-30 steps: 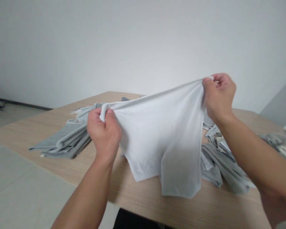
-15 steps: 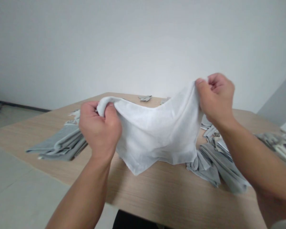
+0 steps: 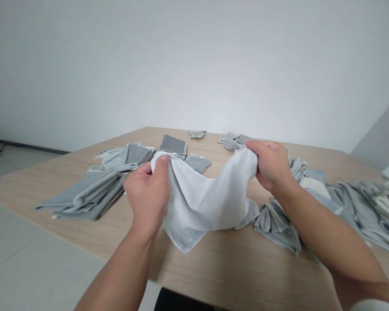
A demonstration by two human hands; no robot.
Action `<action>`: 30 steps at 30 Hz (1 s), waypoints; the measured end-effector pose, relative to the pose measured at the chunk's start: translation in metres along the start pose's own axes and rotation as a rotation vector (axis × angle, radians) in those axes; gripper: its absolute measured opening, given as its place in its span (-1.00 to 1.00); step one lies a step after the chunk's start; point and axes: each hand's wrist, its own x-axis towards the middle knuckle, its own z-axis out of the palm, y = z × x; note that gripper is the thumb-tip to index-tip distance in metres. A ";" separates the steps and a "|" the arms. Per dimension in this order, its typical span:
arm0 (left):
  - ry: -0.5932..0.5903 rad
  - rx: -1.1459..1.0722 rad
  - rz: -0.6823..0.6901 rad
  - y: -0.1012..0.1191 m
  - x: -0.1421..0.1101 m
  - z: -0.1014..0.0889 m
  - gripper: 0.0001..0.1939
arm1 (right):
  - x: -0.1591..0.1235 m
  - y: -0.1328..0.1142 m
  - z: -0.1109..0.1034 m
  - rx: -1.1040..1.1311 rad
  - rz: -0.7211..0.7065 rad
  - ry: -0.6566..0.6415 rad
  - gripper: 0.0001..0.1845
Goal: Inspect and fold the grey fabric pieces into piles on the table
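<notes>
Reaches forward over the wooden table (image 3: pixel 233 276) with both bare forearms (image 3: pixel 327 237) angled inward. Holds left hand (image 3: pixel 147 190) slightly lower, thumb uppermost and fingers curled closed around a bunched edge of the white cloth (image 3: pixel 210 198). Holds right hand (image 3: pixel 272 166) a little higher, thumb pressed against closed fingers to pinch the other end. Suspends the white cloth between the two grips, sagging along the top edge, with soft folds, grey-shaded hollows and one pointed corner dangling below left hand. Looks plain and pliant. Hangs at lower right near a crumpled grey cloth (image 3: pixel 275 226); cannot tell whether touching it. Has folded grey cloths (image 3: pixel 87 194) lying left of left hand.
</notes>
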 end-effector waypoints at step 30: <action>-0.585 0.583 0.467 0.005 -0.083 -0.005 -0.78 | -0.083 0.058 0.023 -0.486 -0.090 -0.359 -0.52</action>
